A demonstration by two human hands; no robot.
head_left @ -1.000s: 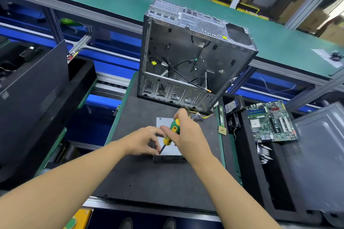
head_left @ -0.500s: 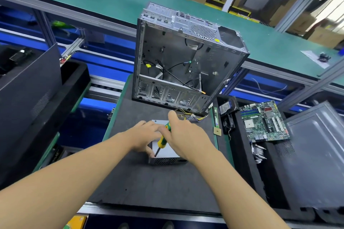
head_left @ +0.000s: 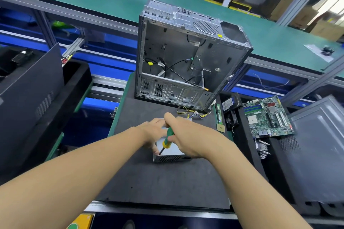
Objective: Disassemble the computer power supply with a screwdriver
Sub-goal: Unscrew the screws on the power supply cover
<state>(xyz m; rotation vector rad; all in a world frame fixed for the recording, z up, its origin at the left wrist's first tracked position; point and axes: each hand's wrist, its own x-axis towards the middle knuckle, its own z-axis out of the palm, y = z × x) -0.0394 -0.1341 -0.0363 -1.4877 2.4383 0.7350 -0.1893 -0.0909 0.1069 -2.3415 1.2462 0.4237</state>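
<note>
On the bench's matte black mat (head_left: 167, 182), the boxy grey metal supply (head_left: 172, 151) with its perforated side sits under the left hand (head_left: 155, 132), fingers pressing its top, while right hand (head_left: 193, 140) fingers grip the green-yellow screwdriver (head_left: 167, 138).

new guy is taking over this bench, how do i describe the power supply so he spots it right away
Find the tall open metal computer case standing at the back of the dark mat. In front of it, under both hands, lies the power supply: a small grey metal box with a vented near side, the right hand pressing a green-and-yellow screwdriver onto its near left corner. It alone trails yellow and black wires.
</note>
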